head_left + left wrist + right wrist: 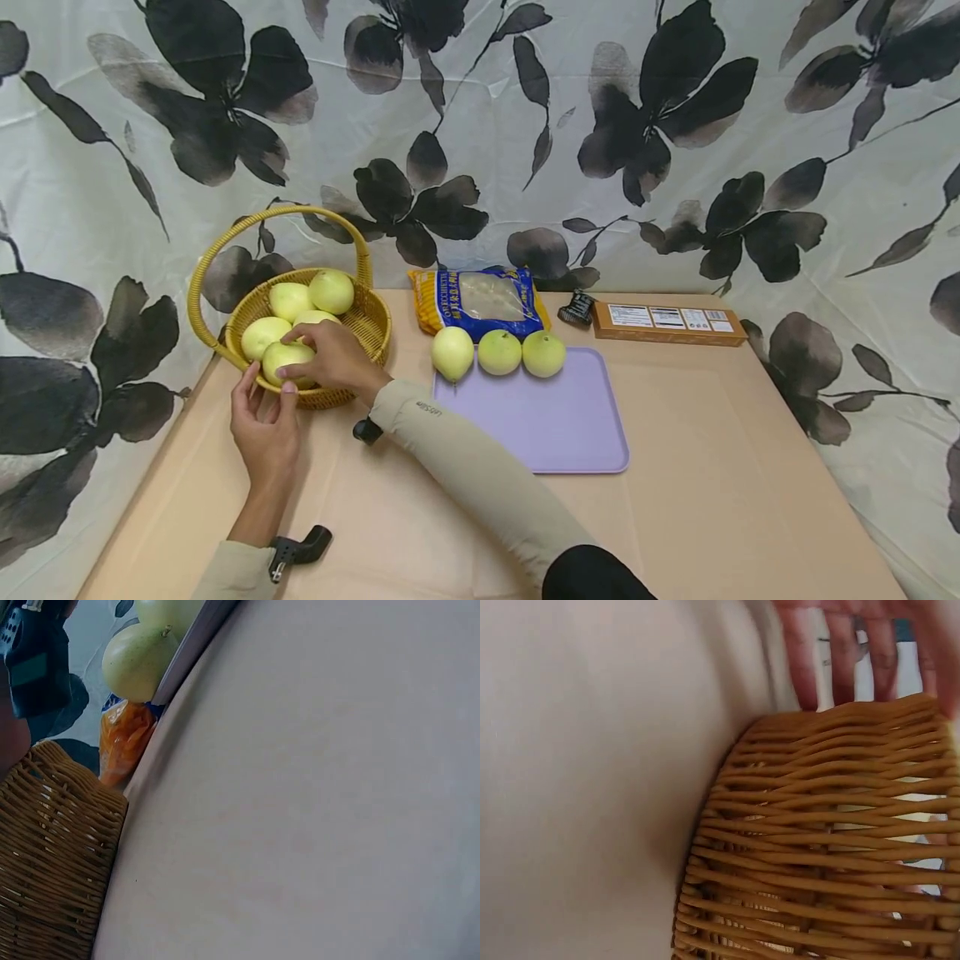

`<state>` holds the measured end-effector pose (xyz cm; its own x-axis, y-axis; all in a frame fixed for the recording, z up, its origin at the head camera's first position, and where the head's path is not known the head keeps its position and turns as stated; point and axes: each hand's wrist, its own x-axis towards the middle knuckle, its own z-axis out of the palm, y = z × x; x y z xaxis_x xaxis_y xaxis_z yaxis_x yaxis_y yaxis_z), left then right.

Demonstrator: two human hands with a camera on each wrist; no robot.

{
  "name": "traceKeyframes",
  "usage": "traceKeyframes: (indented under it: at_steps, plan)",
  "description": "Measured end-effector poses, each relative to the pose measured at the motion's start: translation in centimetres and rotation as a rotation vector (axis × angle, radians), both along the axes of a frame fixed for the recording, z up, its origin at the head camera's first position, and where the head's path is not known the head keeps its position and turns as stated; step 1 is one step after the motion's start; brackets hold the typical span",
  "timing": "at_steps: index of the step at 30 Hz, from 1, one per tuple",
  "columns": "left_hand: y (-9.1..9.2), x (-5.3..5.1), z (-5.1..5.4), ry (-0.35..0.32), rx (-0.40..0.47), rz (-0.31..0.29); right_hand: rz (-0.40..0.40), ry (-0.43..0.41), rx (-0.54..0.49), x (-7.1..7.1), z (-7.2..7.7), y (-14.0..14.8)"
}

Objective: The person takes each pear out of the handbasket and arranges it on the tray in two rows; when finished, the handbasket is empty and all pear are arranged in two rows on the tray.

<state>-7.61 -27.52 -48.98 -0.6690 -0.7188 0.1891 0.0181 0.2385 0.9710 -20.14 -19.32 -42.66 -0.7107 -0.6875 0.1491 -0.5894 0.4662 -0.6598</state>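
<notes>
A yellow wicker basket (378,321) with a tall handle stands at the left, holding several pale green pears (332,291). Reaching over its near rim, my right hand (333,354) holds the nearest pear (279,358) between thumb and fingers. My left hand (264,425) touches the outside of the basket at the near left, its fingers fairly straight. Those fingers (844,656) lie against the woven wall (832,817) in the right wrist view. Part of the held pear is hidden by the right hand.
A lilac tray (555,417) lies right of the basket, with three pears (499,352) along its far edge. Behind them is a blue and yellow food bag (480,300). A small black packet (576,308) and a long brown box (667,323) sit further right.
</notes>
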Motion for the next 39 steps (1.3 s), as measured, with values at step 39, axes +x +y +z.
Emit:
traceKeyframes:
  at_steps: [39]
  plan:
    - [-0.1, 0.1, -0.3, -0.012, -0.024, 0.009, -0.126, -0.094, -0.32, 1.1, 0.9, 3.0]
